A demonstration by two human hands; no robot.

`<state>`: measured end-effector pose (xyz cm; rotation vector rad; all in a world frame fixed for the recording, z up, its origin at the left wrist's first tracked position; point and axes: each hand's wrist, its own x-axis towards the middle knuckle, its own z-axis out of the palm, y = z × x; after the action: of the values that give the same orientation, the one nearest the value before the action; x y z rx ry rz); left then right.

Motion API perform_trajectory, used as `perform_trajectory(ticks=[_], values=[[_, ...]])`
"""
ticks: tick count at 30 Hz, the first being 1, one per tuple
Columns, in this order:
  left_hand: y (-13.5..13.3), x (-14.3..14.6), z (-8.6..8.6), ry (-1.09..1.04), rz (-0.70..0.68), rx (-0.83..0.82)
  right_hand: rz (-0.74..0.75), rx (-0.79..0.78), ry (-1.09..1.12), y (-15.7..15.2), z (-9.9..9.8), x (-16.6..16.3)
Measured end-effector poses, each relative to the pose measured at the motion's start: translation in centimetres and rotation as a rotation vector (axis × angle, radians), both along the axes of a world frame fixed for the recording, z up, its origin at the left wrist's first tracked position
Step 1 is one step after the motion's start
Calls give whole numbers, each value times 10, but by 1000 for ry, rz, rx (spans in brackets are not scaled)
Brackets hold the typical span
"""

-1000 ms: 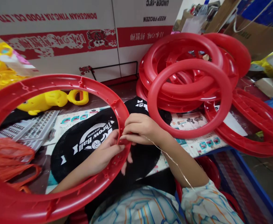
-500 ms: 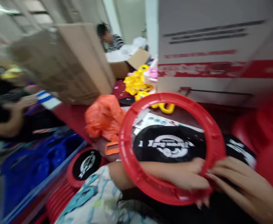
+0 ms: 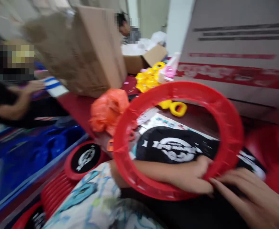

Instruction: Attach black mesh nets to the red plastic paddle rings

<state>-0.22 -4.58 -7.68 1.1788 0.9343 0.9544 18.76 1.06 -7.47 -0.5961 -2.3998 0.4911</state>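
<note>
A red plastic ring point(image 3: 228, 127) is held up in front of me, tilted so its inner wall shows. My left forearm reaches across the ring's opening, and my left hand point(image 3: 201, 178) grips the lower right of the rim; some fingers are hidden behind it. Against that same part of the rim, my right hand point(image 3: 251, 197) pinches with thumb and fingers. Behind the ring lies a pile of black fabric discs with white print point(image 3: 175, 148).
At left, a stack of red rings point(image 3: 56, 190) stands beside a blue crate point(image 3: 30, 187). An orange bag point(image 3: 109, 109), yellow plastic parts point(image 3: 147, 81) and a brown carton point(image 3: 91, 54) sit on the red table. A printed box point(image 3: 234, 47) rises behind. Two co-workers are farther back.
The ring has tilted, showing more of its inner wall, and looks larger. Both hands stay at its lower right rim. My view has shifted a little.
</note>
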Motion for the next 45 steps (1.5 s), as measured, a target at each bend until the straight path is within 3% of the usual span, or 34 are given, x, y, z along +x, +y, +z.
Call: perform_trajectory(ticks=[1,5,11,20,28,38,45], values=[[-5,1,-2,-33,-47,-20,18,-28,-105,-5,11,-3],[-20,6,-10,-73,-153,-89,52,11,-66,-11,28,-13],[-33,12,-10,-5,-128,-161,64,60,-25,-16,27,-1],[-36,14,-16,95,-86,-100,57,248,-33,-17,20,0],[-38,15,-10,122,-114,-143,54,326,-92,-22,23,-1],[-41,14,-12,126,-127,-174,74,275,-42,-18,17,-3],[-41,18,-4,-25,-32,-157,30,140,95,-25,14,-11]])
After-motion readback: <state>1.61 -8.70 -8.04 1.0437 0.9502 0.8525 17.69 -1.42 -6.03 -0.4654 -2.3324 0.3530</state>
